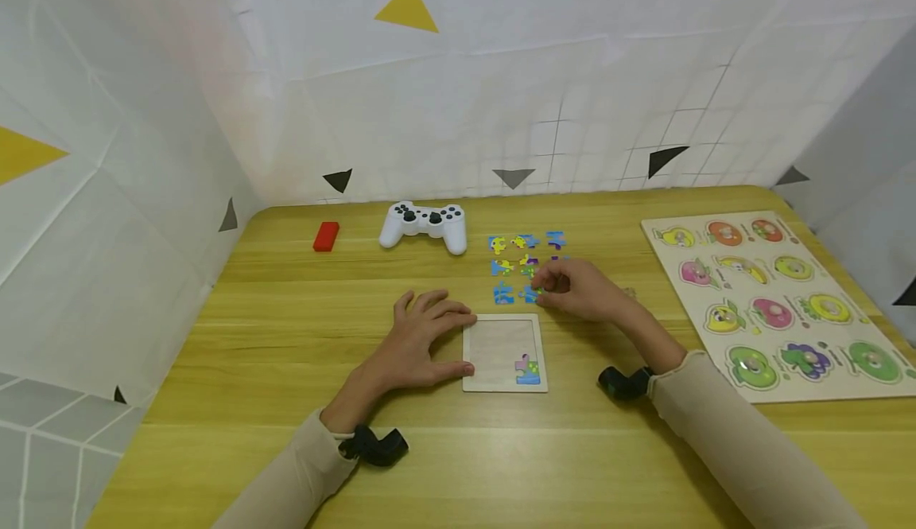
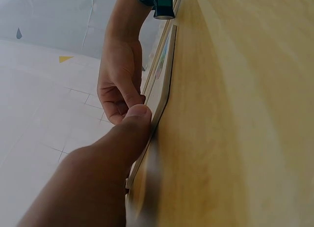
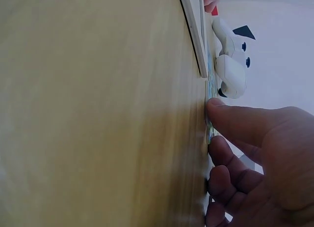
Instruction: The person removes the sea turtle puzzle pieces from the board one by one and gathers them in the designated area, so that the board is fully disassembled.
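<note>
A shallow puzzle tray (image 1: 501, 387) with a pale frame lies on the table. A joined patch of puzzle pieces (image 1: 528, 372) fills its lower right corner. My left hand (image 1: 418, 340) rests at the tray's left edge, thumb and forefinger touching the rim, the other fingers spread. Beyond the tray lie several loose puzzle pieces (image 1: 504, 268) in rough rows. My right hand (image 1: 580, 289) is over the nearest right ones, with thumb and forefinger at a blue and green puzzle piece (image 1: 530, 295) on the table. Its other fingers are curled and partly cover pieces behind.
A white game controller (image 1: 424, 225) and a red block (image 1: 326, 236) lie toward the back left. On the right is a large fruit puzzle board (image 1: 733, 298). White sheeting (image 1: 458, 115) hangs behind the table.
</note>
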`<state>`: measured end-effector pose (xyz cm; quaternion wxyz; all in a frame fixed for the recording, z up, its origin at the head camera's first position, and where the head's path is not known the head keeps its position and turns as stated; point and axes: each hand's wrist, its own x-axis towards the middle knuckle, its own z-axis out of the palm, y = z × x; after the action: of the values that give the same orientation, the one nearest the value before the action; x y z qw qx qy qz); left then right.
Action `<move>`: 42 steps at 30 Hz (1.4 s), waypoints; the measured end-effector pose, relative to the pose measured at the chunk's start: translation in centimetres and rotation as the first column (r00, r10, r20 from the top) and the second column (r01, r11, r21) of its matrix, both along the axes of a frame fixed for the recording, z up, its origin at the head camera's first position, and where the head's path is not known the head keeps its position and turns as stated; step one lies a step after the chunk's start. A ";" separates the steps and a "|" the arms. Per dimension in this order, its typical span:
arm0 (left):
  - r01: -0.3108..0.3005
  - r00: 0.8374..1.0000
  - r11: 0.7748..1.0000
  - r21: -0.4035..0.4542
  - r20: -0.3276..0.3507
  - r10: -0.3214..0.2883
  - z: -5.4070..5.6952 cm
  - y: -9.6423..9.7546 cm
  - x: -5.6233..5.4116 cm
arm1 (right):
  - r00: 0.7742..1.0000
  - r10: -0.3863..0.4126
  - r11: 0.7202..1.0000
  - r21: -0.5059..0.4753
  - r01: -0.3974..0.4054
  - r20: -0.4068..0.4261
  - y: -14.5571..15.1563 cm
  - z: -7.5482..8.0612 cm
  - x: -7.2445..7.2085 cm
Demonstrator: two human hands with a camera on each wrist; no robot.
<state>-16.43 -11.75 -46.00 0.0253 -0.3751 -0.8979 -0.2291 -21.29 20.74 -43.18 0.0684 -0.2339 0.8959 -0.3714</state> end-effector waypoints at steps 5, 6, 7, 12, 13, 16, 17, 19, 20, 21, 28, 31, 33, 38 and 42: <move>0.000 1.000 1.000 0.001 0.001 0.000 -0.1 0.0 0.0 | 1.000 0.003 1.000 -0.003 -0.003 -0.009 0.1 0.0 0.0; 0.001 1.000 1.000 0.002 0.001 -0.001 -0.1 0.1 0.0 | 1.000 0.003 1.000 -0.004 -0.003 -0.009 0.1 0.0 0.0; 0.001 1.000 1.000 0.002 0.000 -0.001 -0.1 0.1 0.0 | 1.000 0.001 1.000 -0.004 -0.001 -0.007 0.1 0.0 0.1; 0.001 1.000 1.000 0.000 0.001 -0.001 -0.1 0.1 0.0 | 1.000 -0.006 1.000 0.001 0.006 0.000 0.1 0.1 0.1; 0.001 1.000 1.000 0.000 -0.002 -0.001 -0.1 0.1 0.1 | 1.000 -0.007 1.000 0.004 0.007 0.001 0.1 0.1 0.1; 0.002 1.000 1.000 -0.003 -0.007 -0.002 -0.2 0.1 0.0 | 1.000 -0.008 1.000 0.002 0.008 0.002 0.3 -0.1 0.0; 0.001 1.000 1.000 -0.004 -0.007 -0.001 -0.2 0.1 0.0 | 1.000 -0.008 1.000 -0.002 0.008 0.005 0.3 -0.1 -0.1; 0.000 1.000 1.000 -0.007 -0.005 0.000 -0.1 0.1 0.0 | 1.000 -0.016 1.000 -0.013 0.016 0.016 0.4 -0.3 -0.1; -0.001 1.000 1.000 -0.009 -0.002 0.001 -0.1 0.1 0.0 | 0.999 -0.021 1.000 -0.023 0.022 0.024 0.4 -0.3 -0.1; -0.002 1.000 1.000 -0.010 0.002 0.002 -0.1 0.1 0.0 | 0.999 -0.027 0.999 -0.033 0.028 0.033 0.5 -0.3 -0.1; -0.001 1.000 1.000 0.006 0.013 0.001 0.0 0.1 -0.1 | 0.998 -0.046 0.995 -0.083 0.049 0.032 0.5 0.1 0.2; -0.003 1.000 1.000 0.007 0.014 0.003 -0.1 0.1 -0.1 | 0.999 -0.034 0.996 -0.077 0.035 0.008 0.4 0.1 0.5; -0.004 1.000 1.000 0.004 0.015 0.003 -0.1 0.0 -0.1 | 1.000 -0.015 0.997 -0.071 0.015 -0.008 0.2 0.1 0.7; -0.001 1.000 1.000 0.007 0.012 0.001 -0.1 0.0 -0.1 | 0.997 0.070 0.995 -0.066 -0.072 -0.034 -0.3 0.5 1.6; -0.003 1.000 1.000 0.008 0.003 0.003 -0.1 0.0 0.0 | 0.989 0.148 0.988 -0.051 -0.148 -0.011 -0.7 0.6 2.6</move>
<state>-16.46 -11.73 -46.10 0.0256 -0.3734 -0.8975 -0.2331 -18.67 20.05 -42.54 0.0865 -0.3029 0.8664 -0.3875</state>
